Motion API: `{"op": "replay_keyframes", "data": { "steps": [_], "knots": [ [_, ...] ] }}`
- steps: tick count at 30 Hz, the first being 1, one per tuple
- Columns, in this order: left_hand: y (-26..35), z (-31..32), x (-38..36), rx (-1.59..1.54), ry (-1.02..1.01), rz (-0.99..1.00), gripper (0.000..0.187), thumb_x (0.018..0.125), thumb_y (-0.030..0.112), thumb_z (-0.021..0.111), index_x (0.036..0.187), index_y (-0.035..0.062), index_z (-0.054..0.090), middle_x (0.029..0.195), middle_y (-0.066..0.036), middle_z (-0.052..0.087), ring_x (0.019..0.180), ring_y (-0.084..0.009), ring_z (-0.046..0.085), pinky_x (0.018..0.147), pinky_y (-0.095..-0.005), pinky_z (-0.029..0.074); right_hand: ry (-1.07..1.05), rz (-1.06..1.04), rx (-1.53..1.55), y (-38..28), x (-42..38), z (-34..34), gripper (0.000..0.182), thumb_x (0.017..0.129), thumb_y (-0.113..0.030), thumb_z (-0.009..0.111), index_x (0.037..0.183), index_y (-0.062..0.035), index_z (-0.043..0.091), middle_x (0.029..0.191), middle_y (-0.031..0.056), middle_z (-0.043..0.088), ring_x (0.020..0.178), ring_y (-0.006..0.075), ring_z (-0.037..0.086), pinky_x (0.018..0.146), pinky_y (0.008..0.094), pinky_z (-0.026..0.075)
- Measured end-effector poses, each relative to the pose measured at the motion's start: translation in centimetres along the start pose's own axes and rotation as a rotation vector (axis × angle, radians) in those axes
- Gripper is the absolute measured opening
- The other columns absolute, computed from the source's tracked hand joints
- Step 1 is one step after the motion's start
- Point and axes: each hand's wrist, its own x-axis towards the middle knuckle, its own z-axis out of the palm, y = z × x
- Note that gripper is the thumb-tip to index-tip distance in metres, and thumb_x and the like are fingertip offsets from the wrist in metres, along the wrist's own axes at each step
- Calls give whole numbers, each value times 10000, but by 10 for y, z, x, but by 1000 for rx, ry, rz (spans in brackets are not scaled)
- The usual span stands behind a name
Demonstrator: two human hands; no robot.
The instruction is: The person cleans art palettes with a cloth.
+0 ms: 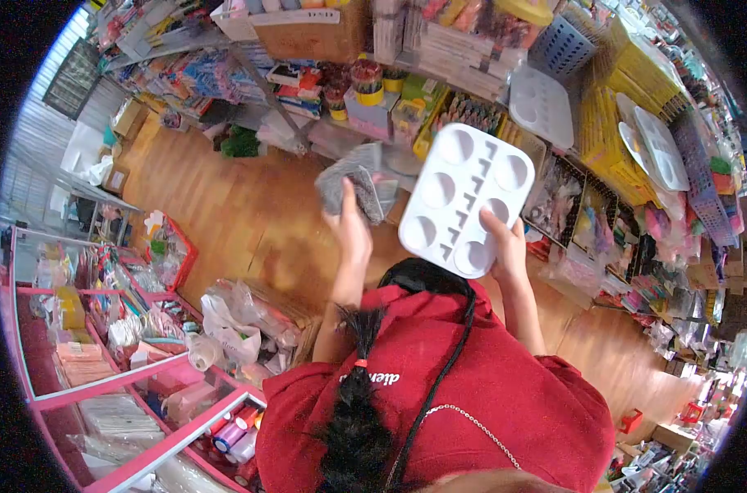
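My left hand (pixel 353 234) is closed around a folded grey cloth (pixel 349 187), its thumb lying over the near face. In my right hand (pixel 509 244) is a white plastic paint palette (pixel 454 195), tilted up with several round wells and a middle row of narrow notched slots. The right thumb presses on a lower well, and the other fingers are hidden behind the palette. The cloth and palette are held apart in front of my red shirt (pixel 505 386). Another white palette (pixel 542 105) lies on the shelf just beyond.
Shelves ahead and right hold brush tubs (pixel 367 82), a cardboard box (pixel 307 33), yellow baskets (pixel 611 140) and a purple basket (pixel 702 185). At left stands a pink-framed glass case (pixel 119 382), with plastic bags (pixel 234 324) beside it. Wooden floor (pixel 217 209) lies between.
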Motion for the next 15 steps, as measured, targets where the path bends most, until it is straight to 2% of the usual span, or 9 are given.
{"op": "replay_keyframes", "data": {
  "steps": [2, 3, 5, 6, 7, 9, 11, 12, 15],
  "knots": [
    [19, 17, -13, 284, -128, 141, 222, 872, 132, 547, 1017, -30, 591, 994, -89, 622, 870, -148, 594, 799, -290, 461, 84, -14, 44, -10, 2, 0, 391, 832, -186, 575, 1145, 23, 468, 1032, 115, 575, 901, 209, 584, 763, 333, 485],
    [23, 18, -24, 552, -361, 118, 318, 843, 125, 574, 1126, -18, 543, 1081, -112, 600, 949, -168, 578, 850, -302, 437, 86, -10, 58, -11, 2, 0, 417, 860, -258, 557, 1164, 9, 459, 1055, 103, 566, 938, 205, 571, 798, 337, 473],
    [25, 52, -43, 965, -843, 530, 632, 738, 196, 663, 1306, 102, 402, 1377, -173, 328, 1247, -286, 365, 1005, -377, 309, -115, 6, 112, -6, 11, 1, 572, 907, -466, 402, 1241, -2, 387, 1138, 108, 514, 1024, 210, 517, 893, 334, 409],
    [12, 59, -56, 1000, -992, 454, 741, 709, 256, 673, 1354, 140, 327, 1427, -163, 216, 1298, -347, 245, 1041, -464, 226, -167, 54, 48, -7, 6, 9, 689, 894, -581, 260, 1274, -15, 361, 1172, 104, 494, 1061, 213, 488, 936, 339, 371],
    [-2, 65, -66, 1279, -957, 630, 811, 714, 289, 654, 1394, 162, 230, 1451, -144, 146, 1318, -386, 151, 1035, -558, 139, -209, -138, -121, 3, 9, 16, 716, 896, -589, 193, 1296, -13, 339, 1221, 101, 464, 1079, 203, 464, 929, 321, 366],
    [-15, 68, -54, 1210, -951, 639, 775, 761, 300, 604, 1402, 146, 197, 1462, -145, 88, 1329, -404, 70, 1015, -612, 61, -344, -88, 56, -5, 11, 19, 748, 892, -595, 155, 1306, 5, 324, 1239, 112, 449, 1075, 197, 454, 920, 314, 360],
    [-21, 82, -40, 1018, -751, 621, 720, 807, 302, 541, 1403, 116, 181, 1461, -148, 98, 1331, -398, 72, 1019, -606, 47, -329, -176, -163, 6, 15, 11, 736, 907, -563, 126, 1253, 32, 387, 1188, 139, 482, 1062, 198, 457, 917, 320, 355],
    [-13, 91, -34, 1136, -779, 686, 682, 854, 313, 480, 1408, 99, 144, 1462, -142, 101, 1336, -380, 71, 1044, -558, 52, -288, -221, -217, 9, 15, 11, 732, 916, -542, 112, 1217, 46, 428, 1150, 157, 507, 1052, 202, 462, 916, 326, 353],
    [-20, 114, -13, 893, -773, 579, 631, 897, 326, 417, 1411, 102, 128, 1462, -137, 109, 1339, -369, 74, 1068, -489, 50, -291, -253, -381, -6, 14, 3, 701, 931, -507, 122, 1198, 64, 430, 1117, 186, 526, 1045, 229, 467, 929, 330, 340]
  ]
}}
